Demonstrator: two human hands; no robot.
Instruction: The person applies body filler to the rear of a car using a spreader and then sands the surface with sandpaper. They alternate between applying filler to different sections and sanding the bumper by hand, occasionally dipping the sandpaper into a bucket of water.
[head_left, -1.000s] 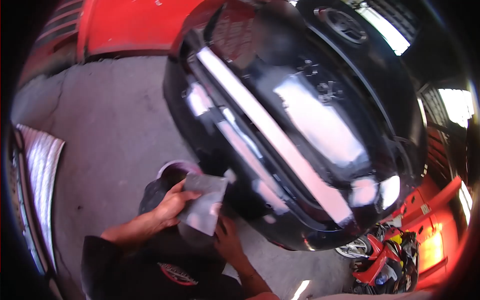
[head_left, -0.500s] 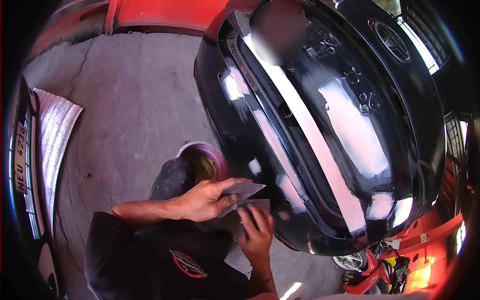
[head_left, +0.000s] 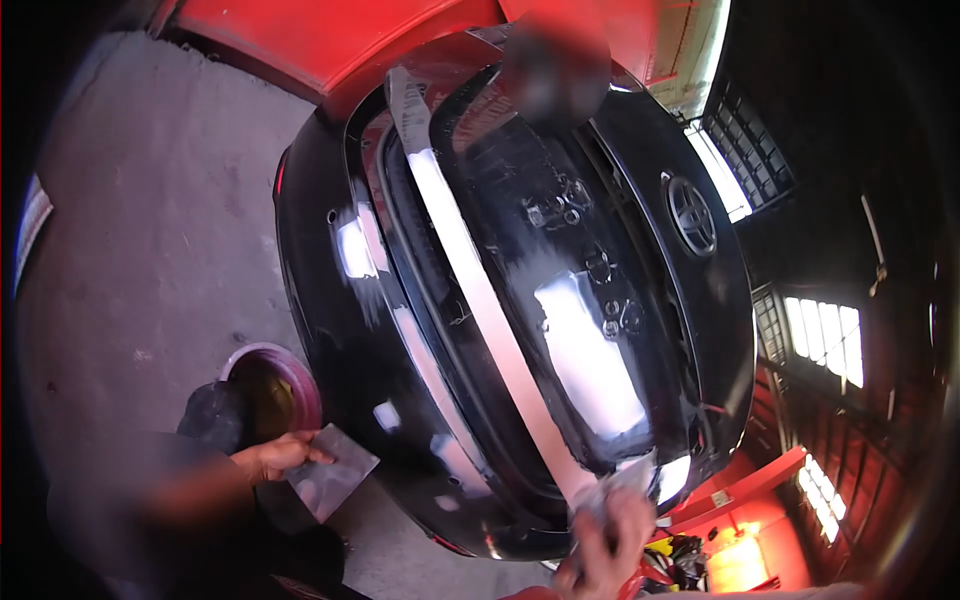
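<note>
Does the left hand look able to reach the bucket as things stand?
Probably yes: the bucket looks near and its open top unobstructed. The left hand holds a plate, though, so it isn't free to grasp.

1. Between seven and eight o'clock: a black T-shirt (head_left: 200, 565), its sleeve side blurred.
2. Near seven o'clock, at the bottom edge: a sliver of reddish shirt print (head_left: 300, 587), too cropped to read.
3. Around eight o'clock: a rounded, charcoal trouser knee (head_left: 213, 412).
4. Also there: the bare left hand (head_left: 278, 456).
5. At five o'clock: the bare right hand (head_left: 608, 540), blurred.
</note>
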